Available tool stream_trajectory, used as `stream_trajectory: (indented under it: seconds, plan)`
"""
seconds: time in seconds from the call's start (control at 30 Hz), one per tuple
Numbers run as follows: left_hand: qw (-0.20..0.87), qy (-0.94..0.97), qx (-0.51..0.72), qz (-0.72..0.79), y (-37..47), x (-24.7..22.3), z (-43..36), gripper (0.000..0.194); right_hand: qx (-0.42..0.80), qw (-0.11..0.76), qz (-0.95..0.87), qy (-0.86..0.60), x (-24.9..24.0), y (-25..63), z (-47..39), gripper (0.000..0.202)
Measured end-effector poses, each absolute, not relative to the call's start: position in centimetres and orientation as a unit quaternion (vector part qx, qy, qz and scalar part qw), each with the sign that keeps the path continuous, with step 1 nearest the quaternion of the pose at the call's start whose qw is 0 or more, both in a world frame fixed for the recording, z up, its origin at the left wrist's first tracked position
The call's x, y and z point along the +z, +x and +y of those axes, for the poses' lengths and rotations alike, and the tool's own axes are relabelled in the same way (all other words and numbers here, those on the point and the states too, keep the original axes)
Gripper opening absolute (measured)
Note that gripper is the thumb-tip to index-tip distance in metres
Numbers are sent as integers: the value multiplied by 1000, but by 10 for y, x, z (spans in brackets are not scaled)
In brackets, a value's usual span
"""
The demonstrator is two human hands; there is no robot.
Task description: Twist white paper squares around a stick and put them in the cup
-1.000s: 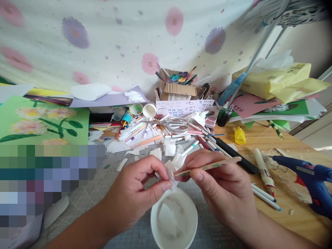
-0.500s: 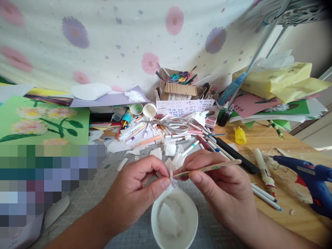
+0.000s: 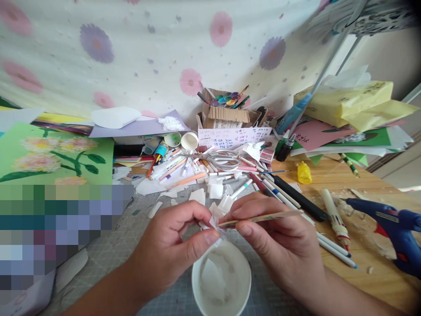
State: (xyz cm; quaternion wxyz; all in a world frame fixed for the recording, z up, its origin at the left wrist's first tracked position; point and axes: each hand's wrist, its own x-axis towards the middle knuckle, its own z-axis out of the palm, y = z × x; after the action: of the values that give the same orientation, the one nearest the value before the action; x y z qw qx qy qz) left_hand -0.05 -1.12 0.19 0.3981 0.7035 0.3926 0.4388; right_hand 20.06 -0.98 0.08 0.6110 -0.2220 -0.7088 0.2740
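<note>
Between thumb and fingers, my left hand (image 3: 184, 235) pinches a thin white piece of tissue paper (image 3: 215, 220). My right hand (image 3: 279, 239) grips a flat wooden stick (image 3: 269, 217) with green marks on it. The stick's left tip touches or nearly touches the tissue, just above the far rim of a white paper cup (image 3: 194, 285). Inside the cup lies a loose white scrap (image 3: 213, 278) on a pale, cloudy bottom. My fingers partly cover the tissue.
A cutting mat (image 3: 164, 298) lies under the cup. White paper scraps (image 3: 215, 191), markers and scissors (image 3: 225, 160) are heaped behind. At right rest a blue glue gun (image 3: 388, 219) and a thick pen (image 3: 335, 219). A green flower picture (image 3: 62, 153) stands at left.
The tissue has shifted and spread slightly in my left fingers. The stick's outer end has dipped a little, and its tip stays at the tissue. The cup has not moved.
</note>
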Motion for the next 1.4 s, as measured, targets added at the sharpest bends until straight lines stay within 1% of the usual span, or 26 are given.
stream_trajectory:
  seconds: [0.23,0.33,0.43,0.53,0.63,0.77,0.87,0.97,1.03,1.1,1.17,1.27,1.37,1.4]
  plan:
    - [381,698,425,433,3,7,-12,19,274,606,-715,-215,2,199,-10,17]
    - [373,694,435,437,2,7,-12,19,274,616,-702,-230,-2,199,-10,17]
    - [372,692,437,438,1,7,-11,18,340,640,-645,-244,-8,199,-9,17]
    - [381,684,429,450,-2,6,-11,18,440,666,-557,-231,-11,198,-6,9]
    - [400,668,434,453,-6,2,-11,20,489,682,-495,-228,-8,199,-1,1]
    - [429,638,450,454,-13,-5,-8,21,525,693,-441,-224,4,208,6,8]
    - [447,625,455,450,-15,-9,-6,21,555,662,-458,-209,12,217,5,7]
    - [443,627,457,450,-14,-8,-6,21,584,552,-568,-175,18,225,1,4]
    - [436,638,447,450,-13,-5,-7,21,546,478,-668,-165,19,227,-2,4]
    - [426,656,431,450,-12,-2,-10,20,481,453,-731,-173,19,228,-4,3]
    - [415,674,415,448,-11,2,-12,20,436,476,-739,-190,17,226,-4,3]
    - [404,682,410,450,-7,6,-16,20,411,512,-725,-208,15,218,-5,6]
    - [398,678,428,446,-3,8,-17,19,355,516,-755,-193,13,209,-8,7]
    - [396,680,431,441,-3,9,-16,18,331,520,-764,-190,12,207,-9,11]
